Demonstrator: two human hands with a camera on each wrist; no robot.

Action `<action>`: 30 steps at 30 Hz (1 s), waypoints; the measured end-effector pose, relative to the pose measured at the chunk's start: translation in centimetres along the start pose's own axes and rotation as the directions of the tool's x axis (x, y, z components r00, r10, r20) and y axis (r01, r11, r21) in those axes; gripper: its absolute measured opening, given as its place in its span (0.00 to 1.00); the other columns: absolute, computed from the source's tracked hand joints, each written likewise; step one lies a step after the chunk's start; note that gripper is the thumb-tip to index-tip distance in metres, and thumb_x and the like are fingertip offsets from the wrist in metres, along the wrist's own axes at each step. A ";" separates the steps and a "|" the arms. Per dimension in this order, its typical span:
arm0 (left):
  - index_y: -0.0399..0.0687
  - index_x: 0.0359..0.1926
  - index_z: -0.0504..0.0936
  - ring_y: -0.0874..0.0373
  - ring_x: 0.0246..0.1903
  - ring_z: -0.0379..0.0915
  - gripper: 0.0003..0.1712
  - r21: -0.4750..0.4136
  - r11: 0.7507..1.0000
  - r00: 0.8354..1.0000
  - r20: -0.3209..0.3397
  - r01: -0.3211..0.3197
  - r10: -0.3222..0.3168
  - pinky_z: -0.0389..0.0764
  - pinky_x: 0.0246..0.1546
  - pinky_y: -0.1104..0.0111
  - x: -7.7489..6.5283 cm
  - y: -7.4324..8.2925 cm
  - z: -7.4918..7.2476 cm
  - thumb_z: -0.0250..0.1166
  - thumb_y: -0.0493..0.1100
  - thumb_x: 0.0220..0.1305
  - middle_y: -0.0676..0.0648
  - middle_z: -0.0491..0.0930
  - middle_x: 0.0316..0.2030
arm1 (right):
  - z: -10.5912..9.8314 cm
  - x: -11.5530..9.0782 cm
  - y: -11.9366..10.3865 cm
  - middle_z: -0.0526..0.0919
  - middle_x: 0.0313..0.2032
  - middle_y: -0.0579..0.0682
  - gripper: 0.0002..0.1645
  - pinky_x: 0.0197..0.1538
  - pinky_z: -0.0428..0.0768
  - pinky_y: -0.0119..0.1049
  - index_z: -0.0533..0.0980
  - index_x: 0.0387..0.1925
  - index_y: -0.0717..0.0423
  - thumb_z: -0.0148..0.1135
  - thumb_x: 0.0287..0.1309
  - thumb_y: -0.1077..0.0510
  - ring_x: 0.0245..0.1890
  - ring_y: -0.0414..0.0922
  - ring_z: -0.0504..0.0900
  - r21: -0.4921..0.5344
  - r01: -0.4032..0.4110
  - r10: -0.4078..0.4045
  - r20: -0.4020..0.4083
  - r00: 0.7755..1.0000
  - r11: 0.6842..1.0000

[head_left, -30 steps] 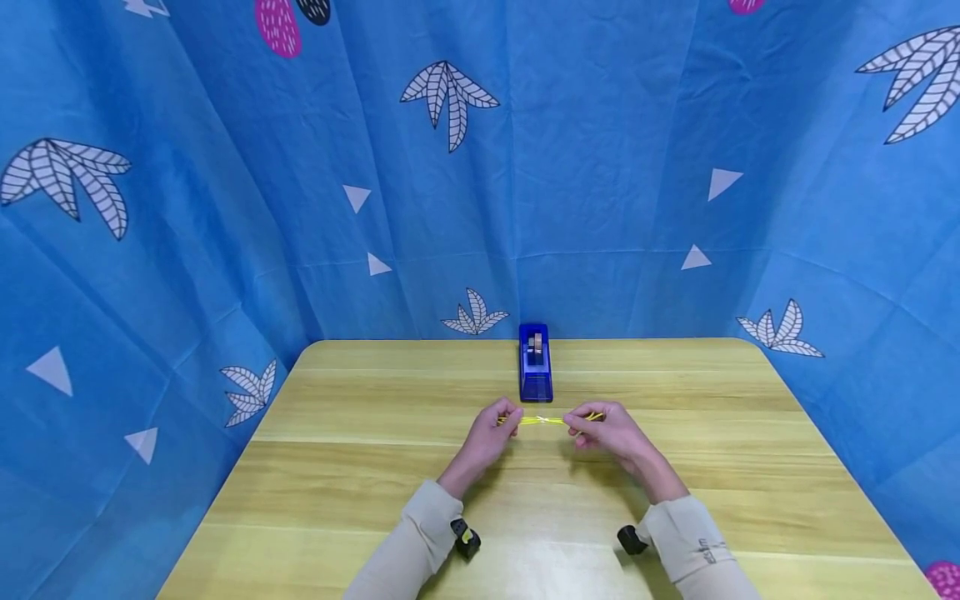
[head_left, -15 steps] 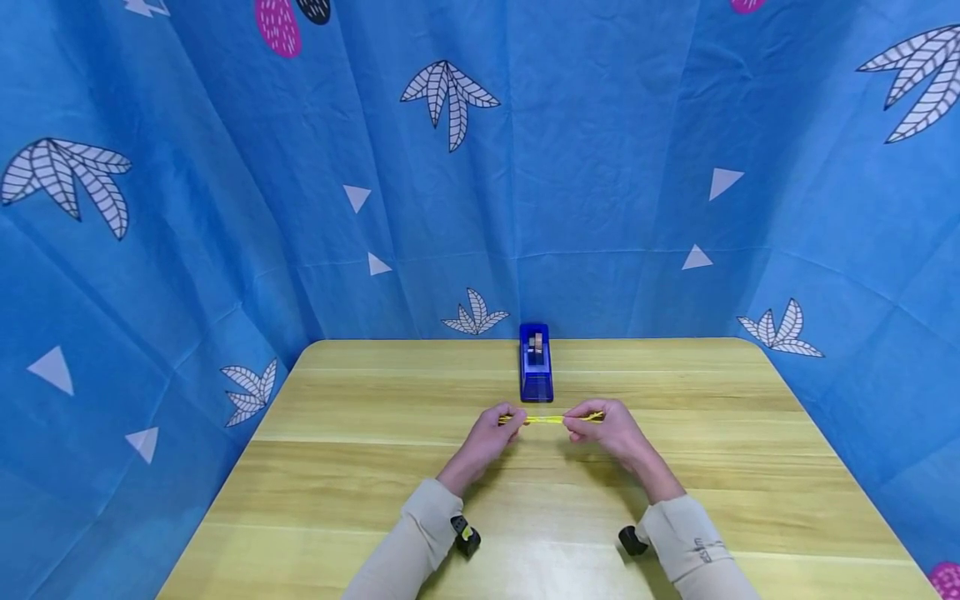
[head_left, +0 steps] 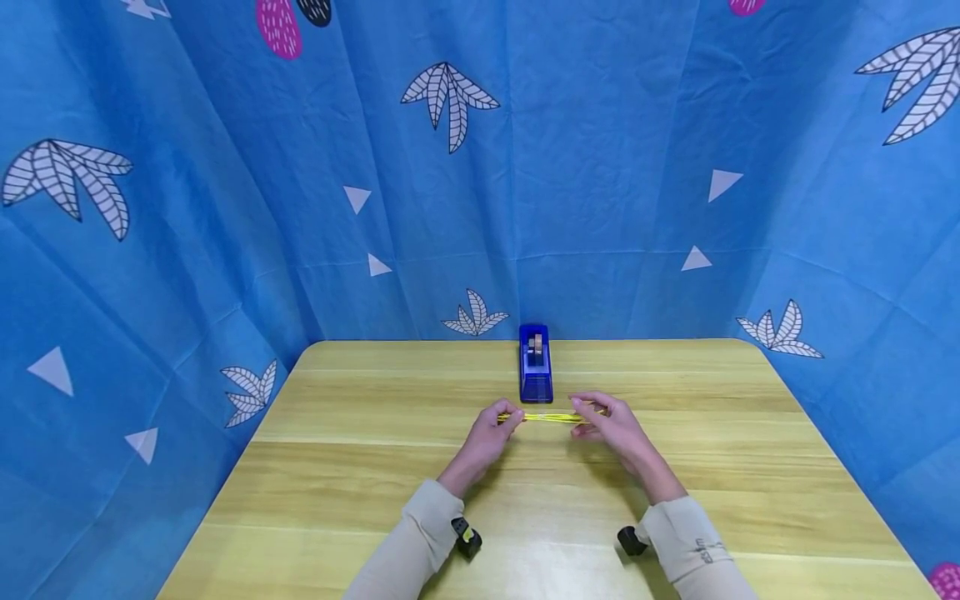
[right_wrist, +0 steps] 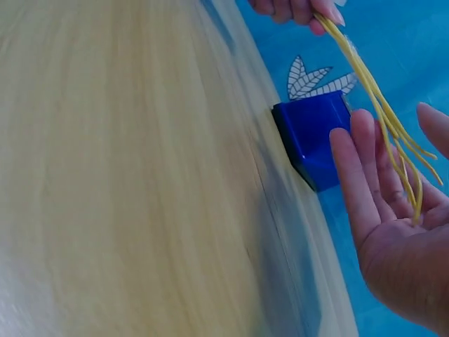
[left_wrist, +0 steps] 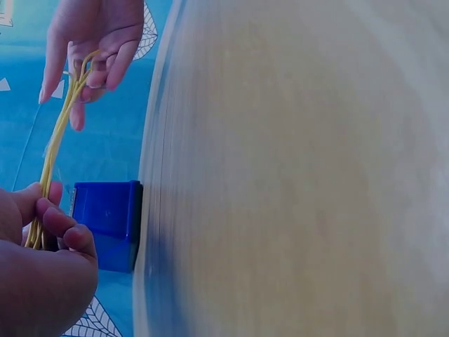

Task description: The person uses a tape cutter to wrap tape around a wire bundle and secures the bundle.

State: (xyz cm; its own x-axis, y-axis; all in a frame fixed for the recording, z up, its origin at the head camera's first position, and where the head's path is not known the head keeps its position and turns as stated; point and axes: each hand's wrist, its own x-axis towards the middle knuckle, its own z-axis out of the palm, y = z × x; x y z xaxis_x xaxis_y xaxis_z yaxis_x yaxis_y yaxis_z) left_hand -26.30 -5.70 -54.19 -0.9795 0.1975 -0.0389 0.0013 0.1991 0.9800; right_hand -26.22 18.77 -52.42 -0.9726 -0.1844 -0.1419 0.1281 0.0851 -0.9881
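Between my hands, low over the table, stretches a bundle of thin yellow cords (head_left: 553,418). A whitish, clear wrap like tape (right_wrist: 351,46) shows around its middle. My left hand (head_left: 487,435) pinches the left part of the bundle between thumb and fingers. On the other side, my right hand (head_left: 613,427) is loosened, its thumb standing apart from the fingers. The loose cord ends fan out over the right fingers in the right wrist view, one bent back in a loop near the palm. Just beyond the bundle stands a blue tape dispenser (head_left: 536,365).
The wood-grain table (head_left: 360,483) spreads around both forearms, its far edge running close behind the dispenser. A blue patterned curtain (head_left: 600,200) hangs behind the table and along both sides. Each wrist wears a small black camera (head_left: 467,538).
My right fingers have loosened from the bundle and shifted slightly right, baring more of the cords. My left hand keeps its pinch in nearly the same spot. The dispenser has not moved.
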 end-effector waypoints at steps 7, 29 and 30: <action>0.39 0.42 0.79 0.53 0.38 0.69 0.13 0.001 1.000 1.000 -0.015 -0.015 0.015 0.73 0.39 0.66 -0.1 0.1 0.1 0.58 0.46 0.79 0.45 0.77 0.42 | -0.1 0.0 0.2 0.84 0.42 0.57 0.31 0.45 0.88 0.39 0.76 0.56 0.72 0.60 0.74 0.45 0.31 0.44 0.85 -0.015 -0.056 0.057 0.043 0.997 0.998; 0.34 0.53 0.82 0.61 0.28 0.70 0.22 -0.110 0.990 0.996 0.008 0.084 -0.083 0.72 0.29 0.73 0.8 0.4 -1.0 0.60 0.51 0.77 0.50 0.79 0.29 | -0.4 -0.1 0.1 0.90 0.36 0.57 0.19 0.46 0.84 0.30 0.82 0.53 0.70 0.67 0.69 0.58 0.31 0.44 0.89 -0.126 -0.002 0.002 0.000 1.000 0.992; 0.34 0.52 0.82 0.61 0.27 0.70 0.22 -0.105 0.990 0.995 0.014 0.095 -0.094 0.72 0.28 0.74 0.9 0.4 -1.0 0.60 0.52 0.77 0.51 0.78 0.28 | -0.4 -0.1 0.0 0.90 0.39 0.59 0.19 0.46 0.83 0.29 0.82 0.53 0.69 0.67 0.69 0.58 0.33 0.44 0.90 -0.131 0.003 -0.003 0.000 1.000 0.991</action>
State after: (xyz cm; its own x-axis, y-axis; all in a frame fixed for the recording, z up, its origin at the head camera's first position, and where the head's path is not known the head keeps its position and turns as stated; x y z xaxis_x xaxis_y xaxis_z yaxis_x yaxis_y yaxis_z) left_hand -27.36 -6.45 -53.60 -0.9724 0.1913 -0.1336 -0.1129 0.1152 0.9869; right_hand -26.21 19.22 -52.40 -0.9730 -0.1849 -0.1385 0.0981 0.2122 -0.9723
